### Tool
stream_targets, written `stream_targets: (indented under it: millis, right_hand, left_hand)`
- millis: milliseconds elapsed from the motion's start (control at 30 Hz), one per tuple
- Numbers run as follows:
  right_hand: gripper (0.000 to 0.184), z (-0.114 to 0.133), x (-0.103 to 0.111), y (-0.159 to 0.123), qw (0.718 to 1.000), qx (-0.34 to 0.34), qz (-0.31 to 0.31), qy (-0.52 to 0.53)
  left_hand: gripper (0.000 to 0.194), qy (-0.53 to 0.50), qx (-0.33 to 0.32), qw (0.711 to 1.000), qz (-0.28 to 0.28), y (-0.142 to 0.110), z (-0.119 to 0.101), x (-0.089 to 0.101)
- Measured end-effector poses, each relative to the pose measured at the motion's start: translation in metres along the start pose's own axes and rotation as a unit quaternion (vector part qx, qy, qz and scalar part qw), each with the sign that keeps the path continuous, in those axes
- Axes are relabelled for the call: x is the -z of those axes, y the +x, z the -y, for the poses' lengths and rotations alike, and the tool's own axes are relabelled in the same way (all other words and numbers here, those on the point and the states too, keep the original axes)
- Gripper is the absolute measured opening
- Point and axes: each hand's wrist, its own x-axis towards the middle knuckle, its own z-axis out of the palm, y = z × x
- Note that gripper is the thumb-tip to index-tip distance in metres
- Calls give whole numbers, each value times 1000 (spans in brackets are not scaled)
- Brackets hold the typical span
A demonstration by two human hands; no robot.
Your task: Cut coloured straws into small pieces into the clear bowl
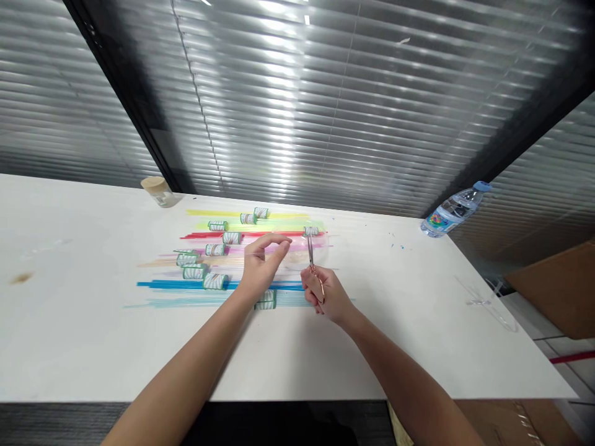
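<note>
My right hand (326, 293) grips a pair of scissors (311, 253) by rose-gold handles, with the blades pointing away from me and looking nearly closed. To its left, my left hand (264, 263) has thumb and forefinger drawn together; something thin and see-through may be between the tips, too faint to name. Beneath both hands lie coloured thin sticks in bundles: blue (170, 284), light blue (186, 303), red (199, 235) and yellow (223, 214). Printed green-and-white paper bands, such as one on the blue sticks (215, 282), sit across them. Another band (310, 231) is just beyond the blade tips.
A water bottle (453, 210) leans at the table's right rear edge. A lidded jar (158, 191) stands at the back left. Clear plastic strips (486, 303) lie at the right. Blinds (297, 111) rise behind the white table (93, 347); a cardboard box (558, 288) is beyond its right edge.
</note>
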Motion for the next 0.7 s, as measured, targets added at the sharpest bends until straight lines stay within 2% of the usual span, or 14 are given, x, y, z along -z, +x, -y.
stream_targets:
  millis: [167, 300, 700]
  right_hand:
    - [57, -1, 2, 2, 1000, -17, 1, 4]
    - [60, 1, 2, 1, 999, -38, 0, 3]
    - [61, 2, 1, 3, 999, -51, -10, 4]
  left_hand:
    - [28, -79, -16, 994, -73, 4, 7, 5]
    - [35, -100, 25, 987, -120, 5, 6, 5]
    - [39, -112, 82, 982, -129, 6, 6, 2]
